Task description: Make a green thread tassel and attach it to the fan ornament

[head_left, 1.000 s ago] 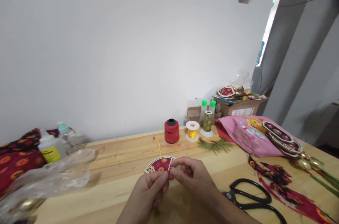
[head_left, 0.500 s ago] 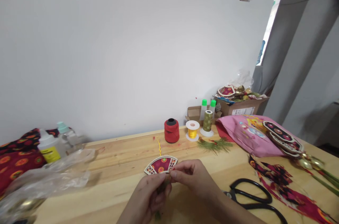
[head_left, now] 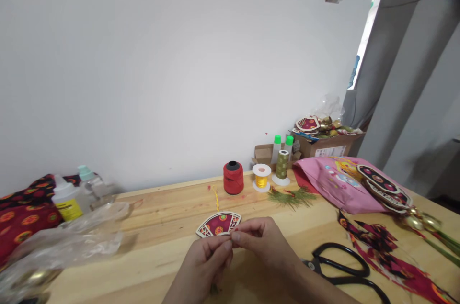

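Observation:
Just below the fan-shaped ornament (head_left: 220, 224), my two hands meet at the fingertips. My left hand (head_left: 207, 262) is closed around a green thread tassel, mostly hidden, with a dark green tip (head_left: 214, 289) poking out underneath. The thumb and forefinger of my right hand (head_left: 264, 242) pinch together at the left fingertips, with a speck of red cord (head_left: 235, 230) showing there. The ornament has a pale wooden edge, dark red patterned fabric and a yellow cord loop (head_left: 216, 197) at its top; it lies on the wooden table (head_left: 151, 251).
Black-handled scissors (head_left: 338, 265) lie right of my right forearm, beside fabric scraps (head_left: 395, 261). Behind stand a red thread cone (head_left: 233, 178), a yellow spool (head_left: 261, 178) and an olive spool (head_left: 282, 166), near green threads (head_left: 293, 197). Plastic bags (head_left: 72, 242) and a glue bottle (head_left: 68, 201) are left.
My left thumb and fingers have closed up toward my right fingertips, hiding green threads that showed between them. My right hand has barely moved.

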Motion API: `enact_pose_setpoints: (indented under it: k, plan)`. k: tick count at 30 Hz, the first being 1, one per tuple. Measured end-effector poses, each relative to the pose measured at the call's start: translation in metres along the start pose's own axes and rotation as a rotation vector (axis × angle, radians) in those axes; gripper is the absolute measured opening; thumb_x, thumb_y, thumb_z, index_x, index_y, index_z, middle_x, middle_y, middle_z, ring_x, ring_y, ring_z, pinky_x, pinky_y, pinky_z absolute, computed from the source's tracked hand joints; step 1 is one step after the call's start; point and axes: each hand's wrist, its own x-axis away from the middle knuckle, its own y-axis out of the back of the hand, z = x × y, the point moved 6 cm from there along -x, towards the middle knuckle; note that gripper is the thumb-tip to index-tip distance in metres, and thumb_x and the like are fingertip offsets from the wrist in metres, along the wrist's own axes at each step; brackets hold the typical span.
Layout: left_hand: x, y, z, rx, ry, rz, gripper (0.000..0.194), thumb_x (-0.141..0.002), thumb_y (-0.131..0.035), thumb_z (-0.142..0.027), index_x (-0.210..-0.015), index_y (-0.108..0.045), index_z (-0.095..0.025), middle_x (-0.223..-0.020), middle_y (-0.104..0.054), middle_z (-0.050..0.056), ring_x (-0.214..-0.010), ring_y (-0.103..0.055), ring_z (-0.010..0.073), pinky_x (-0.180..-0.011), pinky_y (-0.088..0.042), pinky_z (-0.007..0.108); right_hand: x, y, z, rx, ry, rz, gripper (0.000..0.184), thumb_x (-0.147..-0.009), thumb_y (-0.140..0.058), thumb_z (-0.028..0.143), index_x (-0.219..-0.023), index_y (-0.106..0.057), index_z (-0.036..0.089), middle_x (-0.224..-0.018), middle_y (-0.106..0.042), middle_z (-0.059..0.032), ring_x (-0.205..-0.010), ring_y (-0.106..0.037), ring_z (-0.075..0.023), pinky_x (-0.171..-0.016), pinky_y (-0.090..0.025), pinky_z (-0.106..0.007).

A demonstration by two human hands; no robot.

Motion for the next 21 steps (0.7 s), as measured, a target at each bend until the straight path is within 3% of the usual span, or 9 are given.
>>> enact_pose_setpoints:
  k: [10, 14, 18, 21]
  plan:
    - [0.002, 0.001, 0.001, -0.021, 0.008, -0.011, 0.039, -0.073, -0.046, -0.049, -0.051, -0.038, -0.019, -0.045, -0.023, -0.010, -0.042, -0.015, 0.0071, -0.041, -0.009, 0.024, 0.000, -0.002, 0.003, 0.021, -0.013, 0.019, 0.023, -0.061, -0.067, 0.037, -0.068, -0.070, 0.016, -0.062, -0.064, -0.0019, -0.063, -0.057, -0.0137, -0.067, -0.045, -0.027]
    - [0.001, 0.005, 0.003, -0.093, -0.009, -0.043, 0.037, -0.075, -0.044, -0.048, -0.053, -0.042, -0.018, -0.046, -0.026, -0.009, -0.043, -0.019, 0.0075, -0.041, -0.013, 0.023, 0.001, 0.001, 0.008, 0.057, -0.013, -0.034, 0.027, -0.059, -0.067, 0.039, -0.070, -0.069, 0.014, -0.055, -0.058, 0.0003, -0.055, -0.053, -0.0117, -0.057, -0.042, -0.024]
    - [0.000, 0.006, 0.003, -0.142, -0.033, -0.059, 0.033, -0.075, -0.044, -0.046, -0.065, -0.052, -0.015, -0.048, -0.026, -0.009, -0.043, -0.021, 0.0078, -0.041, -0.014, 0.022, 0.007, 0.008, 0.030, 0.362, 0.183, -0.173, 0.021, -0.067, -0.060, 0.029, -0.078, -0.068, 0.014, -0.045, -0.036, 0.0064, -0.042, -0.034, -0.0066, -0.043, -0.029, -0.019]
    - [0.000, 0.006, 0.001, -0.167, -0.027, -0.069, 0.034, -0.076, -0.043, -0.046, -0.056, -0.045, -0.018, -0.046, -0.025, -0.009, -0.043, -0.019, 0.0080, -0.040, -0.013, 0.023, 0.016, 0.001, 0.049, 0.690, 0.440, -0.142, 0.015, -0.070, -0.056, 0.021, -0.076, -0.068, 0.015, -0.048, -0.036, 0.0052, -0.046, -0.035, -0.0076, -0.046, -0.028, -0.020]
